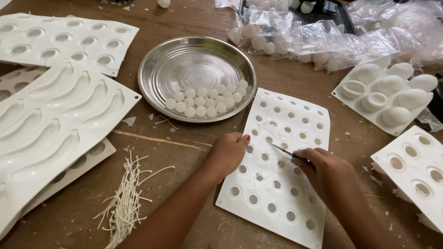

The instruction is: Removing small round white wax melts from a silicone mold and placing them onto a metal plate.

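Note:
A white silicone mould (295, 115) with many small round holes lies flat on the wooden table in front of me. My left hand (228, 153) rests on its left edge, fingers curled, pressing it down. My right hand (323, 168) grips a thin metal pick (279, 148) with a blue handle, its tip pointing left over a hole near the mould's middle. Beyond the mould sits a round steel dish (161, 69) holding several small white balls (205, 100) along its near side.
A banana-shaped mould (60, 115) and a round-cavity mould (64, 39) lie at left, a bundle of white wicks (127, 203) at bottom left. Egg-shaped moulds (392, 94), another mould (415, 173) and clear bags of white pieces (323, 37) sit at right and back.

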